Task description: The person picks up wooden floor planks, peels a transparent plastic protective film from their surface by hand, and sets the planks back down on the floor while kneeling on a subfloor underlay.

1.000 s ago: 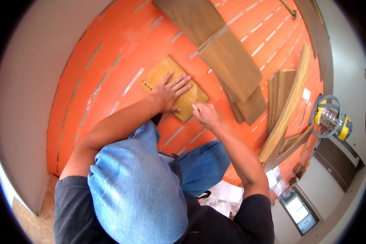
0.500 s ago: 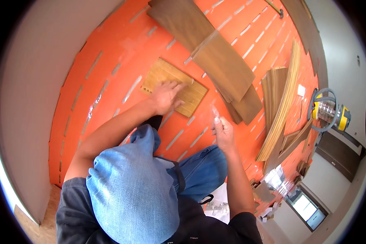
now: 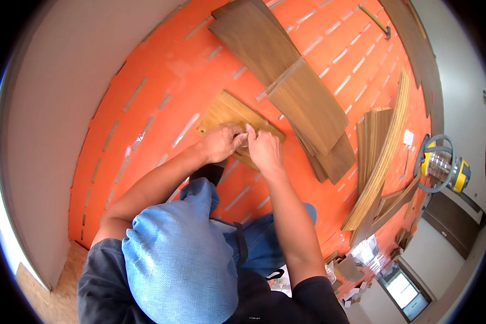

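Note:
Over a yellowish wooden board (image 3: 220,110) lying on the orange sheet, my two hands meet. My left hand (image 3: 221,141) is closed, its thumb and fingers pinched together just above the board. Close against it, my right hand (image 3: 265,151) is also closed, thumb raised and fingertips touching those of the left. Something small and pale seems to sit between the fingertips, but it is too hidden to name. The board's right part and lower edge are partly covered by the hands. Small dark holes show near its left corner.
Brown floor planks (image 3: 310,108) lie overlapped beyond the board. To the right are more stacked planks (image 3: 372,140), a long curved-looking strip (image 3: 386,156) and a yellow-grey vacuum cleaner (image 3: 443,167). A hammer (image 3: 377,21) lies far right. A wall (image 3: 54,135) rises on the left.
My right hand has moved left and forward to meet my left hand over the board. The left hand, which lay spread on the board, is now pinched. The clear thin piece seen in my right hand is now mostly hidden.

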